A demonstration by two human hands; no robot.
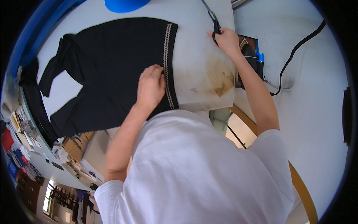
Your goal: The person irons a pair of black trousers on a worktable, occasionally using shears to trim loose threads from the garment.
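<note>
A black garment [112, 56] lies spread on the white work table [195, 56], with a braided light-coloured trim [166, 50] running along its right-hand edge. My left hand [151, 88] rests on the cloth, its bent fingertips at the trim. Whether the fingers pinch anything is hard to see. Farther out to the right, my right hand [228, 42] holds the black handles of a pair of scissors [216, 26]. The blades point away from me, over the table's far right part, and the top of the picture cuts them off.
Beside my right forearm sits what looks like an iron [249, 58] with a blue part; a black cord [293, 50] curves away from it. A blue rounded object [127, 4] stands at the far edge. Brown stains mark the tabletop. Boxes [74, 147] and clutter lie low at left.
</note>
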